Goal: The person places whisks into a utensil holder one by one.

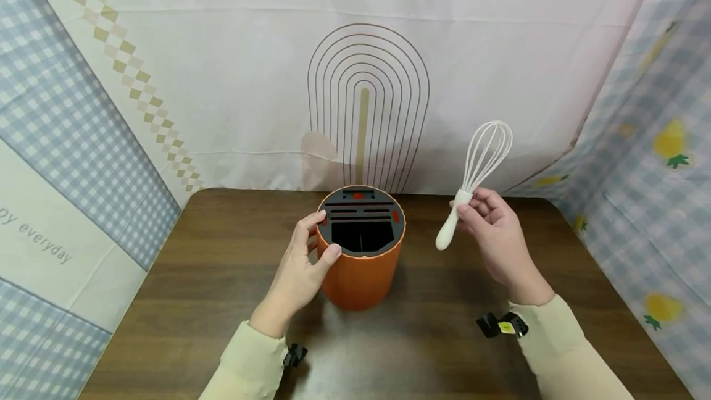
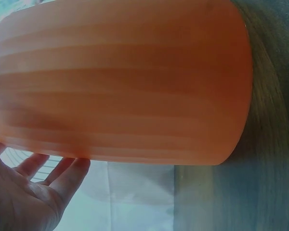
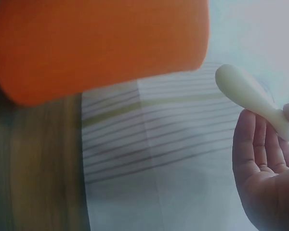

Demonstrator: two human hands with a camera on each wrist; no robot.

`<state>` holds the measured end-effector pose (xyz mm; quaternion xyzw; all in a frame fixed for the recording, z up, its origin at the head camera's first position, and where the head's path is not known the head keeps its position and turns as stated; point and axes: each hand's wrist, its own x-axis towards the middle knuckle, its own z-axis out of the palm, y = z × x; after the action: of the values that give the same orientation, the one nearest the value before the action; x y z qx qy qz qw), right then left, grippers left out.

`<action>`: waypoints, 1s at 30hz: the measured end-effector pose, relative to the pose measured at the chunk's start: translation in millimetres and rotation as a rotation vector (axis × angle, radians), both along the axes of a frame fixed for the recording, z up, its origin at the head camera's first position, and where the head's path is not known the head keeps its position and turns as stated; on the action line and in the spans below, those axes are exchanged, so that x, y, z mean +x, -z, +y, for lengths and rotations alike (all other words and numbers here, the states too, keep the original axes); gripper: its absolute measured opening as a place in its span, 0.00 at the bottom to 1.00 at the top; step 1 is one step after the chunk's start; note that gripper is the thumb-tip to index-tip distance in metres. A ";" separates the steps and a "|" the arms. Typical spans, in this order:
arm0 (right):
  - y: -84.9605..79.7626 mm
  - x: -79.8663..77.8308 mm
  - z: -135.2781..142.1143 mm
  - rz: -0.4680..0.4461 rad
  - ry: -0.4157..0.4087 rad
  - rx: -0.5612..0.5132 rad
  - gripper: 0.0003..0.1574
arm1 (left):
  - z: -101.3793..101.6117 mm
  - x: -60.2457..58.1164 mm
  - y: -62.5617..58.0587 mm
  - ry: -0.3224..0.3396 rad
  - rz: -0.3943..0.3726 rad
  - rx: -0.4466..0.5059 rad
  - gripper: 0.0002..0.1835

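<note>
An orange utensil holder (image 1: pixel 361 276) with a dark grey slotted top (image 1: pixel 360 210) stands upright on the table. My left hand (image 1: pixel 300 276) rests on its left side, with the thumb and forefinger spread at the rim. In the left wrist view the fingers (image 2: pixel 70 180) lean fairly straight against the ribbed wall. To the right of the holder, my right hand (image 1: pixel 500 239) pinches a white whisk (image 1: pixel 463 199) at the upper end of its handle. The wire loops point up and the handle slants down to the left, above the table.
The brown wooden table (image 1: pixel 211 301) meets a pale printed cloth (image 1: pixel 233 91) close behind the holder. Checked cloths hang on the left (image 1: pixel 66 79) and on the right (image 1: pixel 627 202). Black devices are strapped at both wrists.
</note>
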<state>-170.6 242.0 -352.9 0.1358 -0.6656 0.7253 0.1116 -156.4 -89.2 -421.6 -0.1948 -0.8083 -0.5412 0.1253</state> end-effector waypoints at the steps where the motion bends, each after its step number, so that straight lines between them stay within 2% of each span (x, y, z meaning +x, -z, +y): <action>1: -1.5 -0.3 -2.8 0.010 -0.011 -0.017 0.18 | 0.0 -0.3 0.5 -0.004 -0.003 -0.002 0.33; 6: -9.9 -0.8 -19.9 0.040 -0.019 -0.074 0.17 | 0.0 -1.7 1.2 -0.012 -0.001 0.000 0.33; 15: -20.3 -0.3 -47.3 0.061 -0.049 -0.081 0.16 | 1.4 -3.3 -0.1 -0.011 -0.013 0.012 0.34; 17: -21.5 -0.9 -52.7 0.064 -0.052 -0.079 0.16 | 2.9 -1.1 -5.2 -0.015 -0.024 0.013 0.34; 21: -21.2 -1.9 -63.9 0.066 -0.059 -0.069 0.16 | 6.3 10.3 -25.8 -0.010 -0.033 0.026 0.33; 24: -19.4 -2.2 -72.5 0.070 -0.068 -0.069 0.16 | 7.4 17.2 -37.0 -0.006 -0.035 0.030 0.32; 30: -14.6 -3.2 -86.9 0.109 -0.089 -0.008 0.15 | 7.4 18.1 -37.2 0.000 -0.036 0.041 0.33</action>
<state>-173.9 155.1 -338.3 0.2041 -0.6491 0.7237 0.1155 -138.3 -81.8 -384.3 -0.1824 -0.7993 -0.5609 0.1148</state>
